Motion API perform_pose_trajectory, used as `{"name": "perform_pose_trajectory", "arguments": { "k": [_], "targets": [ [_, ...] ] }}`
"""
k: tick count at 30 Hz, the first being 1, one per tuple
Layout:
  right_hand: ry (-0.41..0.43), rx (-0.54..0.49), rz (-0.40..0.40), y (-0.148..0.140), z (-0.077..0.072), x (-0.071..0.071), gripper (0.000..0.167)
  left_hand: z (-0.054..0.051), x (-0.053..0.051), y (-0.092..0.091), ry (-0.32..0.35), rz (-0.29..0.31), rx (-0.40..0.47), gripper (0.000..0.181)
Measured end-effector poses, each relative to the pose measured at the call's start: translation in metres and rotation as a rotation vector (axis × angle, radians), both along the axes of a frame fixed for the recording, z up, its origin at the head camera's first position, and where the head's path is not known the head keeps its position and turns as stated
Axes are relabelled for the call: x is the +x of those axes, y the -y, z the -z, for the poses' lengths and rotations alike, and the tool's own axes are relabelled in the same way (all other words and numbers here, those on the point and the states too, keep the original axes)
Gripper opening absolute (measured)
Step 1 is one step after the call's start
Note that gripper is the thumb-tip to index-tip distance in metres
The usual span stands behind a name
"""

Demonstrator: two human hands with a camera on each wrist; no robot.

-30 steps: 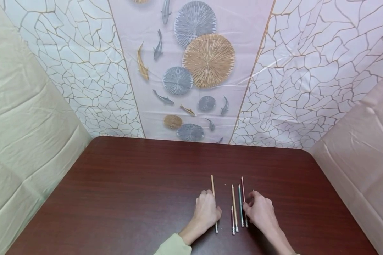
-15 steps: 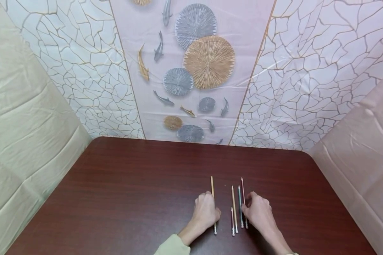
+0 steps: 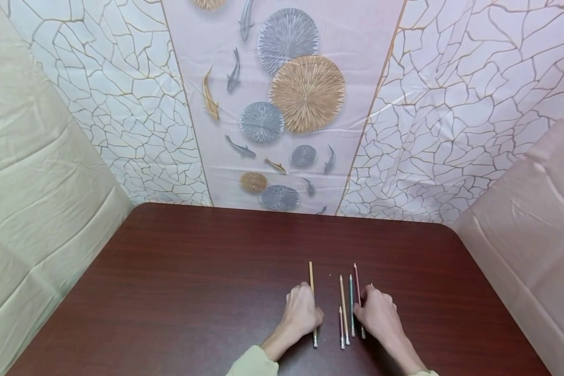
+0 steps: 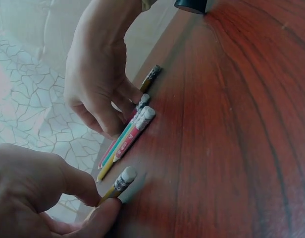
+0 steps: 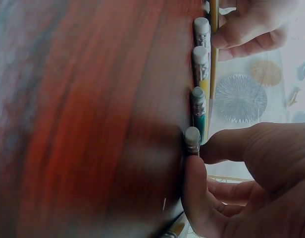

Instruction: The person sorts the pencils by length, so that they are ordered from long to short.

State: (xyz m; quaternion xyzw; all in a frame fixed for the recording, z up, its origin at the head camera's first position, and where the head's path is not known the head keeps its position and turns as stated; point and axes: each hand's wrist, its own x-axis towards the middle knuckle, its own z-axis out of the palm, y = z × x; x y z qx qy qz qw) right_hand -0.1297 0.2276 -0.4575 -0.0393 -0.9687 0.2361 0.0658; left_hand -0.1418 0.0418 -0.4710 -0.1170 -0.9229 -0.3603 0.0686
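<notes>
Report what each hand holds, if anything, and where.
The left hand pinches a yellow wooden pencil near its eraser end; the right hand pinches a dark red wooden pencil, also near its eraser end.

A pale yellow-green left sleeve [image 3: 255,361] is worn; of the right sleeve [image 3: 425,373], only a similarly pale edge is seen.

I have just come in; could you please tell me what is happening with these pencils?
Someone is working with both hands at a dark table. The left grip pinches a yellow pencil, and the right grip pinches a dark red pencil. Between them, a short red pencil, a second yellow pencil and a green pencil lie side by side. Another pencil shows beyond the right grip, mostly hidden in the head view.
</notes>
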Motion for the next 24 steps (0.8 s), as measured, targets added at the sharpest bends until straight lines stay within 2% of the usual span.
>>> {"name": "perform_pose_trajectory", "arguments": {
  "k": [8,15,24],
  "targets": [
    [0.016,0.012,0.005,0.0029,-0.0021,0.0000,0.017,-0.0022,0.0001,0.0008,0.014,0.006,-0.006,0.027],
    [0.048,-0.024,0.038,0.0024,0.0000,-0.0004,0.020,-0.0035,0.0001,0.0033,0.056,0.016,0.026,0.027],
    [0.007,-0.060,0.043,0.0021,-0.0049,0.0008,0.022,-0.0048,-0.0004,0.0082,0.075,0.003,0.062,0.033]
  ]
}}
